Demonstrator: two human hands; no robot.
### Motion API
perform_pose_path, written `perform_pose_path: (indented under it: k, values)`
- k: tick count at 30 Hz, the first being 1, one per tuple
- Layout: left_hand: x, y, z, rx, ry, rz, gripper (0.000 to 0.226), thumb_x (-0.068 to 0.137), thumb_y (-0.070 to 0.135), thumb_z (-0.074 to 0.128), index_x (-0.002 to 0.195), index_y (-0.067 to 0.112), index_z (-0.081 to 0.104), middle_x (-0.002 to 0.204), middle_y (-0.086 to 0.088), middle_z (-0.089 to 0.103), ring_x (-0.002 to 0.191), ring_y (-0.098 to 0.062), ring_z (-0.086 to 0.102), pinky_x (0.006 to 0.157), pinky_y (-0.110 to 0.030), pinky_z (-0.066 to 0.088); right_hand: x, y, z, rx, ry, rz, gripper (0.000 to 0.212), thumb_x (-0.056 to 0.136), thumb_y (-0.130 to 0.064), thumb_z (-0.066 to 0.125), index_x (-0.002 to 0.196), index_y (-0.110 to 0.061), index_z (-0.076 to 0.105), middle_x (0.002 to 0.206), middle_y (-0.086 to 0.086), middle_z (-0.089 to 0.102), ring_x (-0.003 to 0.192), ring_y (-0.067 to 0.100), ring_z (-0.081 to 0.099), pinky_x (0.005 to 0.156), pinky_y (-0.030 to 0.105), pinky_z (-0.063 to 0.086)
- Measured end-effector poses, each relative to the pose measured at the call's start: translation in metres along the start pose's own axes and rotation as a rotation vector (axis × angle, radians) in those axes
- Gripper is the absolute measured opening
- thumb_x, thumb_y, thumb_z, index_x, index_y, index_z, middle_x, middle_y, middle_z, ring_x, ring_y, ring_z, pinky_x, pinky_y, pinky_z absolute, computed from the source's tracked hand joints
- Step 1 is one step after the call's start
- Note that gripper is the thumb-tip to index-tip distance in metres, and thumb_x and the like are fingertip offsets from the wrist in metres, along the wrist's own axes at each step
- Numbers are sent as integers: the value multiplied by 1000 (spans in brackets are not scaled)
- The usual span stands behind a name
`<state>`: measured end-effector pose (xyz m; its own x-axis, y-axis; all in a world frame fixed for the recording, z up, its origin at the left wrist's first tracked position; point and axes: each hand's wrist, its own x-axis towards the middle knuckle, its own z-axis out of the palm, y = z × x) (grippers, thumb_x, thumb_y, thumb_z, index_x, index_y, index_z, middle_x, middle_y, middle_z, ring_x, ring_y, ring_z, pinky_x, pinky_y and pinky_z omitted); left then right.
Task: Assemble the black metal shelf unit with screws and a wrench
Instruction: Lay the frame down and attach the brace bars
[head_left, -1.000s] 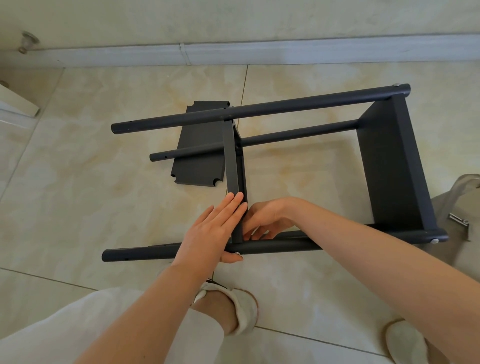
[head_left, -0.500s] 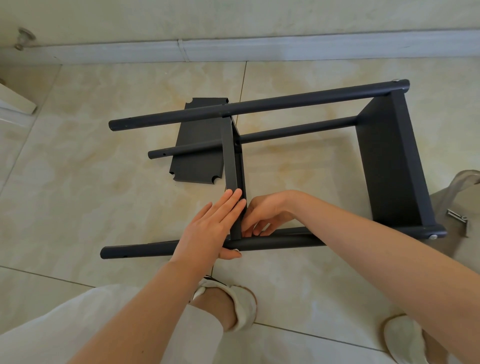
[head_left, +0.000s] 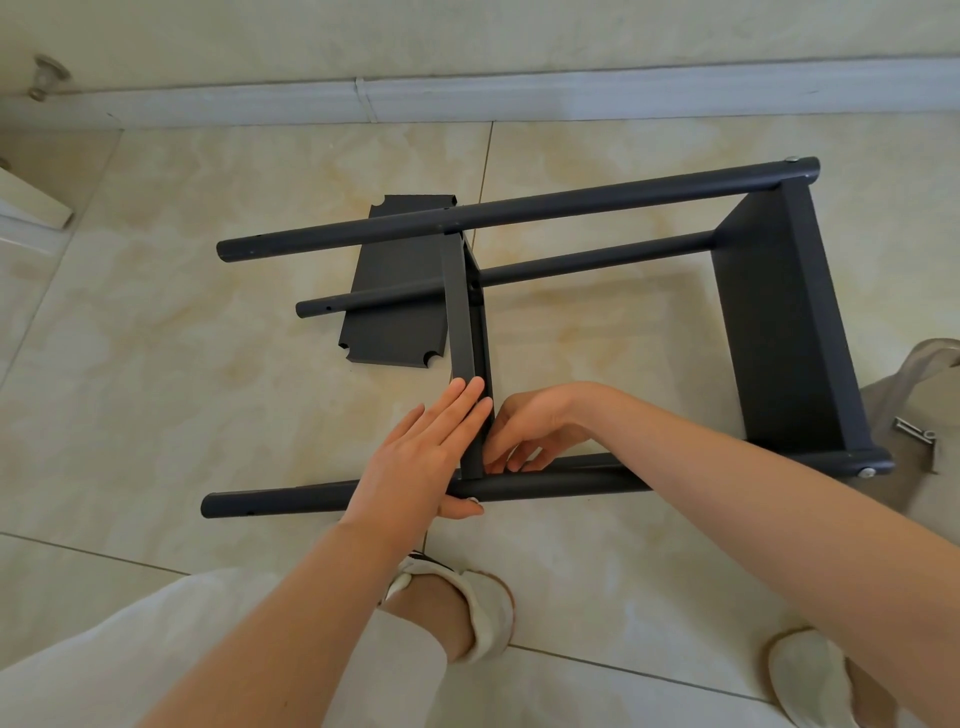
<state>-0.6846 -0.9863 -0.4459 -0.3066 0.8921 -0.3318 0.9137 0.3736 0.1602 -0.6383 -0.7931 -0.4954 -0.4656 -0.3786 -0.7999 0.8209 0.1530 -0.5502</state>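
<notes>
The black shelf unit lies on its side on the tile floor, its near pole (head_left: 571, 480) and far pole (head_left: 571, 208) joined by an end shelf (head_left: 779, 322) on the right. A middle shelf (head_left: 462, 322) stands on edge between the poles. My left hand (head_left: 421, 457) presses flat, fingers straight, against that shelf's near end, thumb under the near pole. My right hand (head_left: 535, 426) has its fingertips curled in at the joint of shelf and pole; anything they hold is hidden. A silver screw (head_left: 866, 472) caps the near pole's right end.
A loose black shelf panel (head_left: 395, 301) lies flat on the floor behind the frame. A beige bag (head_left: 924, 374) with a small metal tool (head_left: 911, 428) on it sits at the right edge. My slippered feet (head_left: 478, 608) stand just below the frame. A baseboard (head_left: 519, 96) runs along the back.
Both hands stay at the same joint; the fingers of my right hand have shifted slightly there. The frame has not moved.
</notes>
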Motion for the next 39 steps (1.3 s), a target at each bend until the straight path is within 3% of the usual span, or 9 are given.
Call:
perform_pose_path:
  k: [5, 14, 20, 23, 26, 30, 33, 36, 39]
  values:
    - [0, -1, 0, -13, -4, 0, 110, 80, 52, 73, 148, 29, -10, 155, 13, -24, 144, -7, -24, 119, -27, -4, 4, -2, 6, 22, 14, -19, 15, 91, -15, 66, 106, -12, 71, 92, 3, 70, 83, 16, 65, 79, 28, 54]
    - [0, -1, 0, -16, -8, -15, 110, 81, 54, 70, 148, 30, -15, 152, 16, -30, 139, -4, -31, 118, -25, -8, 0, -4, 9, -8, 56, -28, 10, 92, -13, 65, 101, -11, 71, 83, 1, 68, 75, 14, 63, 71, 25, 52]
    - [0, 1, 0, 29, -7, -37, 111, 81, 56, 69, 150, 29, -14, 154, 14, -28, 144, -7, -23, 121, -30, 0, -3, -4, 12, -29, 104, -43, 23, 92, -16, 65, 112, -6, 69, 91, 5, 68, 78, 16, 61, 77, 27, 52]
    - [1, 3, -2, 63, -45, -61, 112, 82, 57, 67, 154, 28, -14, 152, 13, -32, 142, -8, -27, 120, -30, -4, -5, -2, 14, 5, 102, -59, 23, 93, -16, 65, 114, -8, 69, 102, 8, 70, 88, 19, 65, 87, 32, 54]
    - [1, 7, -4, 109, -68, -94, 112, 83, 58, 65, 154, 26, -15, 152, 11, -34, 141, -9, -30, 122, -34, -1, -6, -1, 16, 11, 111, -65, 18, 92, -16, 65, 109, -10, 70, 101, 6, 72, 89, 18, 67, 86, 32, 56]
    - [1, 13, -6, 195, -102, -141, 113, 83, 60, 63, 153, 25, -19, 151, 8, -36, 139, -12, -31, 123, -41, 3, -10, -3, 20, -34, 205, -61, 5, 90, -16, 66, 88, -16, 71, 77, -3, 70, 80, 14, 63, 72, 25, 52]
    - [2, 17, -9, 220, -119, -162, 114, 83, 60, 63, 153, 24, -19, 152, 8, -36, 139, -13, -30, 123, -43, 3, -13, -5, 25, -71, 279, -73, 7, 89, -18, 67, 83, -17, 69, 77, -3, 69, 77, 12, 62, 72, 24, 52]
    - [0, 21, -11, 187, -109, -193, 112, 84, 56, 66, 155, 27, -15, 154, 10, -32, 145, -13, -24, 122, -44, 5, -20, -4, 30, -119, 344, -102, 8, 91, -20, 65, 87, -14, 69, 90, 4, 71, 79, 14, 62, 72, 24, 51]
    - [-7, 28, -9, 126, -51, -229, 101, 88, 49, 66, 157, 30, -5, 158, 14, -26, 152, -13, 5, 122, -41, 11, -33, -2, 34, -229, 359, -140, 23, 92, -24, 61, 98, -5, 72, 100, 14, 69, 83, 20, 60, 75, 28, 50]
